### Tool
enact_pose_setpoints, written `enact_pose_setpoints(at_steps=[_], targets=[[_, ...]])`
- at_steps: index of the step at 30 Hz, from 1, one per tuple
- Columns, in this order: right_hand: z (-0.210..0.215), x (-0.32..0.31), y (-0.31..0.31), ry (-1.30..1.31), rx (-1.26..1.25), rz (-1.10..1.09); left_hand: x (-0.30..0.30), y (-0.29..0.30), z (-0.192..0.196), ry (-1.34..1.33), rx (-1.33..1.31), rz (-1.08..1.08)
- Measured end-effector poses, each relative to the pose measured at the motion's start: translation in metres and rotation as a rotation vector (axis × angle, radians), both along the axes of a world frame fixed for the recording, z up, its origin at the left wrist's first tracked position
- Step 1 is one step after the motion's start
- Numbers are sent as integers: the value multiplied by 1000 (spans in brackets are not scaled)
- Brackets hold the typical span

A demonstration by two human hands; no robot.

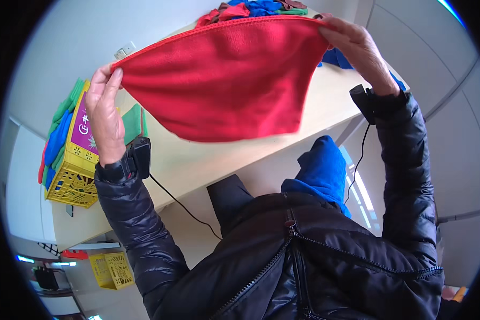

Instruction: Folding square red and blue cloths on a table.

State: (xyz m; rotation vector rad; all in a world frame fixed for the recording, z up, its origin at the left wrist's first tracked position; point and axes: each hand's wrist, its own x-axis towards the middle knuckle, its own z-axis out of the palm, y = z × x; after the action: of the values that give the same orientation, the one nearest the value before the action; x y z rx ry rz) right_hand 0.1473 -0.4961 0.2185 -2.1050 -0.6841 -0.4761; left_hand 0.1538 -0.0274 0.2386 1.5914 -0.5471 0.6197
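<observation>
Between the two hands, held up over the worktop (pixel 186 160): a red cloth (pixel 229 80), its stitched top edge drawn taut in a shallow curve, the rest hanging loose. Left hand (pixel 108 104) pinches one upper corner, thumb against fingers. Right hand (pixel 354 45) pinches the opposite corner, reaching a little farther out; exact finger placement there I can't make out.

Beyond the hands, a crumpled pile of mixed cloths (pixel 258 9). Under the right hand, a blue cloth (pixel 337 58), partly covered. Just inside the left hand, lower down, a green cloth (pixel 135 122). To that hand's outer side, a yellow crate (pixel 72 184) with more cloths against it.

My reading: this is the spreading-out step, cloth shaken or stretched to shape, no fold made yet. Next move, I'd judge, calls for even tension at both corners, then a level lowering onto the bare surface nearer than the hands. Risk I'd note: the slack lower edge doubling under itself on contact.
</observation>
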Motion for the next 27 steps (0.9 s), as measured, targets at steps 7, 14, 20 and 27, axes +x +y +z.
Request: enact_pose_setpoints(at_steps=[7,14,20,27], targets=[[27,-10,7,89,-47,-18,-4,26,0,174,-253,-329],[25,-8,6,142,72,19,-7,21,-12,248,-245,-418],[25,6,-15,73,8,-31,3,30,-8,256,-35,-153],[21,-9,6,108,34,28,17,45,16,217,38,-148]])
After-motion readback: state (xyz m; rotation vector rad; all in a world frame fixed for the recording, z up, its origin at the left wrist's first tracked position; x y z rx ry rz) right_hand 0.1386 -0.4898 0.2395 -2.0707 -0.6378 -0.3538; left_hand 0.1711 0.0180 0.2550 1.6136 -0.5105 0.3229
